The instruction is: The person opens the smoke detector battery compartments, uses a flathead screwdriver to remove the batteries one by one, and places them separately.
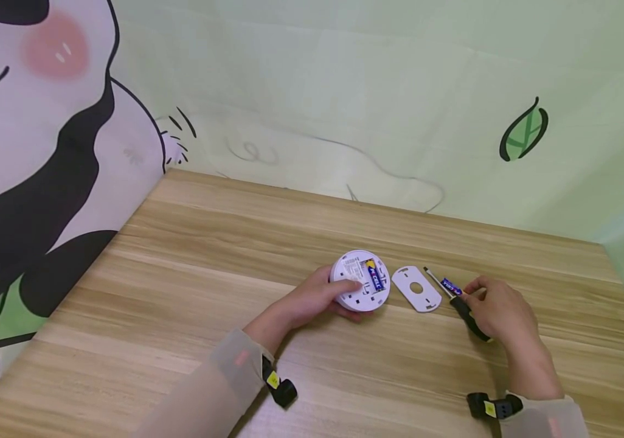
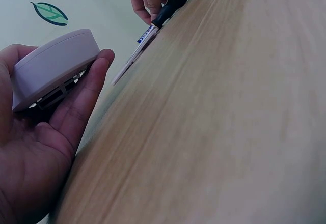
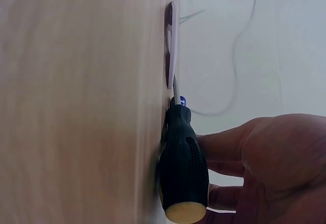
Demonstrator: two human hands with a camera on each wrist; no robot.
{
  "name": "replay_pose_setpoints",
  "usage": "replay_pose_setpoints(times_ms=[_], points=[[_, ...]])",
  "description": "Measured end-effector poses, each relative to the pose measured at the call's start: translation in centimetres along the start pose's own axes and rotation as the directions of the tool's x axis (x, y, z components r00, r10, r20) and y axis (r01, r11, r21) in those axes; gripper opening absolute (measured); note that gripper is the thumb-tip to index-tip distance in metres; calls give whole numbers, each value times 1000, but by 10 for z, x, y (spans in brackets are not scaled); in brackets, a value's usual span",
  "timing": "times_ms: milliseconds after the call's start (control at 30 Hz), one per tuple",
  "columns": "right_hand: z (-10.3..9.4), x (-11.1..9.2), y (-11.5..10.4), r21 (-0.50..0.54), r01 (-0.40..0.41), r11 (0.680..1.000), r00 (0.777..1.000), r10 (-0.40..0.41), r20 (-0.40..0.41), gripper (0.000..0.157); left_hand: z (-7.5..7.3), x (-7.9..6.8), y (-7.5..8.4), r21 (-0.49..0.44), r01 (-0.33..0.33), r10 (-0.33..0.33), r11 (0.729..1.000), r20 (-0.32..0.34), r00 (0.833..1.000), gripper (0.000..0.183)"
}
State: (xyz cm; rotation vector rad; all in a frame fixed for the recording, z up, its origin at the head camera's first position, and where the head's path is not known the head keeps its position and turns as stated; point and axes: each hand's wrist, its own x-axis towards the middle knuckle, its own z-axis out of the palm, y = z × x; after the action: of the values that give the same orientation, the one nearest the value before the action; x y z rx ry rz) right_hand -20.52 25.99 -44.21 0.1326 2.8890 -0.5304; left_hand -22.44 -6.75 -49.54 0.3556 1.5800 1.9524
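Note:
My left hand grips a round white device, which looks like a smoke detector, with its underside up in the head view. The thumb lies across that face, beside a blue-and-yellow battery seated in the compartment. At the right, my right hand pinches the near end of a loose blue battery between thumb and index finger. This battery is just beyond a screwdriver with a black handle. In the right wrist view the screwdriver handle hides most of the battery.
A flat white mounting plate with a round hole lies between the device and the screwdriver. The wooden table meets a printed cloth wall at the back. Both wrists carry small black cameras.

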Motion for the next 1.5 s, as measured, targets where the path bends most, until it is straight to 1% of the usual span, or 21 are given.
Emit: replay_pose_setpoints(times_ms=[333,733,867,1067,1267,1500], points=[[0,0,-2,21,-19,1000,1000,19,-5,32,1,0,1,3,-2,2,1000,-4,1000,46],[-3,-4,-5,53,-17,998,999,18,-32,47,0,-1,1,15,-1,1,1000,5,1000,46],[-8,-6,-4,45,-19,999,1000,19,-9,52,0,0,1,17,-1,1,1000,5,1000,45],[-18,-10,-2,49,-22,999,998,19,61,57,0,0,1,13,-1,1,1000,9,1000,47],[-25,-11,-2,8,-9,1000,995,8,102,57,-1,0,1,9,-3,3,1000,6,1000,47],[-21,-11,-2,-6,8,1000,992,-7,128,48,1,-2,3,19,-2,2,1000,-3,1000,48]])
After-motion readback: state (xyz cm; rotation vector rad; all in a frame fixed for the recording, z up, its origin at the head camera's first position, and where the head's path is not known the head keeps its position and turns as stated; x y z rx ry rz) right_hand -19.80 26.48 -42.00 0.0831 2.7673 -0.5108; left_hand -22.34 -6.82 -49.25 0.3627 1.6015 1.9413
